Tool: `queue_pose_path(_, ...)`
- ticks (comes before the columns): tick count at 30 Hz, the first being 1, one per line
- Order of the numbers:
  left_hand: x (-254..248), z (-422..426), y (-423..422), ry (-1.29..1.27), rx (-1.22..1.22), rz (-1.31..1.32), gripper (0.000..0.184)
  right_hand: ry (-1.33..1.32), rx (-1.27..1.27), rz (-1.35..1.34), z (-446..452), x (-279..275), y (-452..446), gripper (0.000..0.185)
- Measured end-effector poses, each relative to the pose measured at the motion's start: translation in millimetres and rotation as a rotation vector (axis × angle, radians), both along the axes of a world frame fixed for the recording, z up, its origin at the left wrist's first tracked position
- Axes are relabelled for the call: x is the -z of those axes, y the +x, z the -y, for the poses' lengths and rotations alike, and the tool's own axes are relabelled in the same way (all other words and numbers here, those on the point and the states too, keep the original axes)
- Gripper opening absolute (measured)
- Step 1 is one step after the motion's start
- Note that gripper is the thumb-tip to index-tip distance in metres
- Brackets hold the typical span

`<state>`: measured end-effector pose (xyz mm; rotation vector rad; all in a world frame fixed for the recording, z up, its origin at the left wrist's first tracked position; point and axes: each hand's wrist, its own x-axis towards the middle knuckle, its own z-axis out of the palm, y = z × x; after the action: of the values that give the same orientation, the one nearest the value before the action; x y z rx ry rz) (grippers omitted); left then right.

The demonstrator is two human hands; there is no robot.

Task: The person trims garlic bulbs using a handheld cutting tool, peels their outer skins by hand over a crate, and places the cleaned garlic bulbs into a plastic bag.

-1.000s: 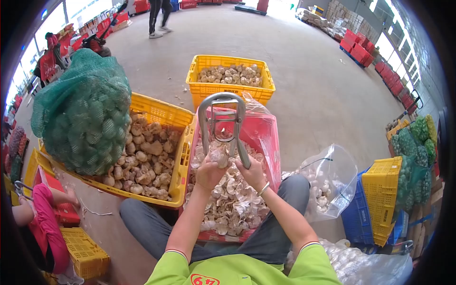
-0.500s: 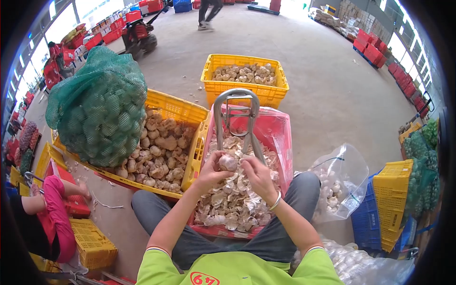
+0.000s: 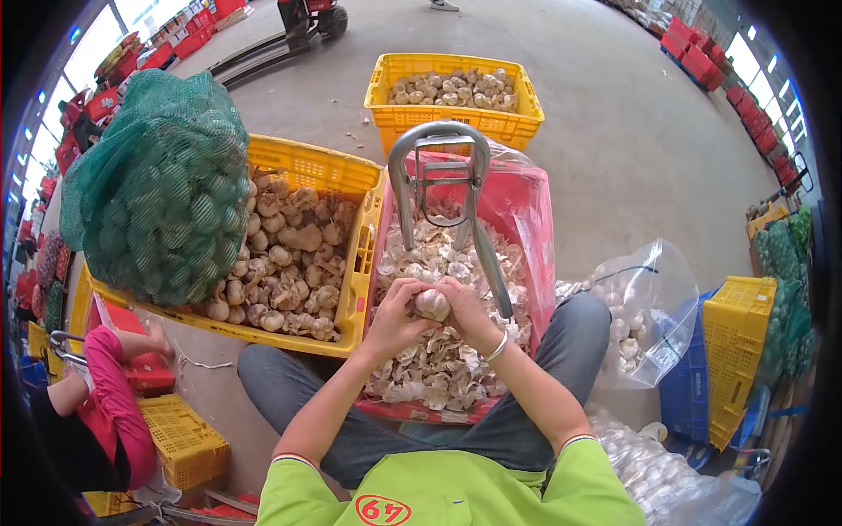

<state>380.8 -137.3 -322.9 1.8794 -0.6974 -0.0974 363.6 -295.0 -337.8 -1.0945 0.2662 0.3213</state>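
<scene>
A garlic bulb (image 3: 432, 305) sits between the left hand (image 3: 394, 321) and right hand (image 3: 470, 317), above loose skins (image 3: 437, 368).
Both hands are partly closed on it, fingers curled around its sides. It is probably light and firm, its papery skin likely to slip or flake; best gripped around the widest part.

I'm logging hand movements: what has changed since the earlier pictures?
The right hand let go of the long grey metal lever and moved onto the round, whitish garlic bulb; the left hand kept hold, drawing it back from the lever. The bulging green mesh sack stayed put.
</scene>
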Motion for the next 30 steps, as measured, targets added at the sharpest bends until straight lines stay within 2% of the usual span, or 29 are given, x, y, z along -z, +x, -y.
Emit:
queue_pose_path(2, 0, 1, 0, -0.043, 0.04, -0.106, 0.066, 0.107, 0.034, -0.042, -3, -4, -2, 0.023)
queue_pose_path(5, 4, 6, -3, -0.306, 0.168, -0.382, 0.068, 0.252, 0.062, -0.086, -7, -15, -7, 0.024)
queue_pose_path(8, 15, 6, -2, -0.407, 0.194, -0.477, 0.07, 0.166, -0.051, 0.003, -2, -10, -10, 0.021)
queue_pose_path(11, 12, 6, -4, -0.401, 0.235, -0.471, 0.07, 0.036, 0.075, 0.14, -10, 2, -8, 0.018)
queue_pose_path(14, 13, 6, -2, -0.43, 0.263, -0.508, 0.07, -0.028, 0.096, 0.089, -11, 7, -9, 0.015)
queue_pose_path(17, 6, 7, -4, -0.497, 0.267, -0.549, 0.069, -0.505, -0.104, 0.203, 0, -11, -13, 0.013)
queue_pose_path(20, -16, 6, -3, -0.574, 0.253, -0.571, 0.065, -1.138, 0.235, 0.764, 15, -37, -20, 0.013)
queue_pose_path(21, -20, 6, 1, -0.593, 0.244, -0.567, 0.065, -1.022, 0.317, 0.678, 21, -56, -26, 0.013)
queue_pose_path(23, -27, 7, 10, -0.635, 0.227, -0.568, 0.064, -1.035, 0.447, 0.566, 33, -73, -29, 0.021)
queue_pose_path(26, -27, 15, 21, -0.566, 0.184, -0.496, 0.063, -1.552, 0.494, 0.93, 57, -55, -16, 0.03)
queue_pose_path(29, -25, 29, 29, -0.513, 0.123, -0.438, 0.063, -1.338, 0.026, 0.315, 53, -55, -38, 0.037)
queue_pose_path(30, -23, 34, 31, -0.531, 0.111, -0.442, 0.062, -1.306, 0.039, 0.309, 52, -66, -45, 0.037)
